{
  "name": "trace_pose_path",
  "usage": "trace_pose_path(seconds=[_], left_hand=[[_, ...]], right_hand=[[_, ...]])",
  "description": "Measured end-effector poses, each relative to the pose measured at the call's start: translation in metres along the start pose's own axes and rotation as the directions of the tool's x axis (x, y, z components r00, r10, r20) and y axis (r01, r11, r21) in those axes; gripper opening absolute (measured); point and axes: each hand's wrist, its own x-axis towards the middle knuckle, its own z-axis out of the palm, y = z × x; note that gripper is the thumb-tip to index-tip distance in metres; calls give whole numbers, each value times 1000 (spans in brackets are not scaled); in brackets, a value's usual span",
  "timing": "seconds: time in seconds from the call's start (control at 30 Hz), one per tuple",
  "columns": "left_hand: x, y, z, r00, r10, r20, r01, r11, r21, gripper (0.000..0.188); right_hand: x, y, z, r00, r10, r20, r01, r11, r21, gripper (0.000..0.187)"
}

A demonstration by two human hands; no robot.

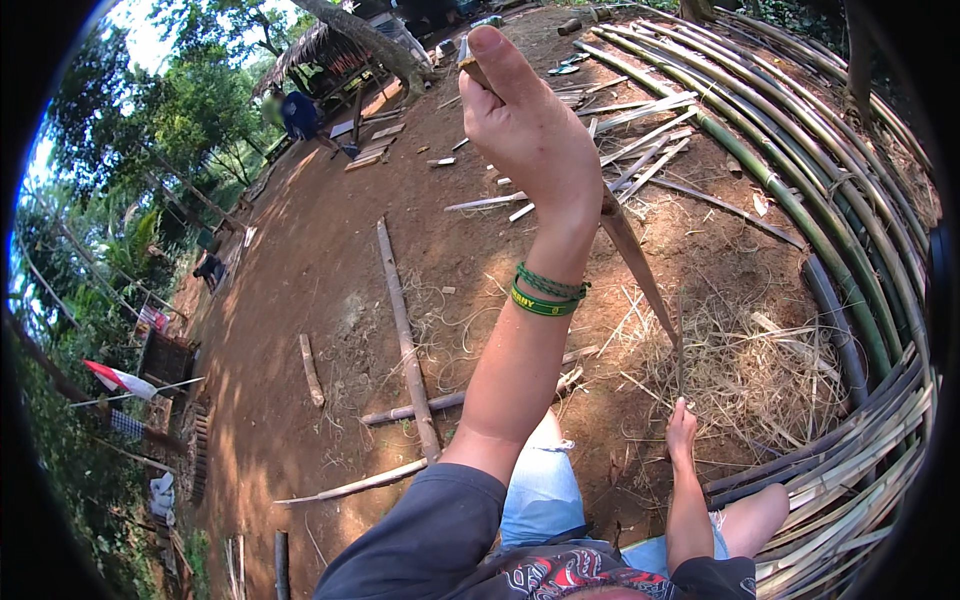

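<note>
One long-handled blade [643, 268], one thin strip [680, 368].
Left hand [528, 125] was clamped round the handle [472, 70]; right hand [682, 428] pinched the strip.

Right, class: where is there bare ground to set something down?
Bare soil runs left of the long pole, from the short stick up toward the flat planks. Crowded: shavings by the right hand, bamboo poles along the right, split strips at lower right.
</note>
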Motion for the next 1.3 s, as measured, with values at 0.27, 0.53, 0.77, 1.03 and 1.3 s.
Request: trace_pose_path(seconds=[0.27,0.53,0.77,1.03,1.3], left_hand=[[-2,3,-2,1000,-20,-14,20,1000,23,59],[-12,20,22,992,-125,30,128,985,-118,53],[13,33,-29,762,-293,577,551,762,-340,43],[-1,59,-56,456,-12,890,836,350,-423,48],[-9,59,-65,438,149,886,758,469,-453,48]], right_hand=[[11,48,19,970,245,-7,-245,968,-59,81],[39,84,-17,837,547,28,-545,837,-54,84],[-22,0,-13,965,260,-39,-242,936,256,67],[-74,-166,-51,969,-248,13,221,885,409,62],[-124,-211,-74,880,-467,-87,449,756,476,60]])
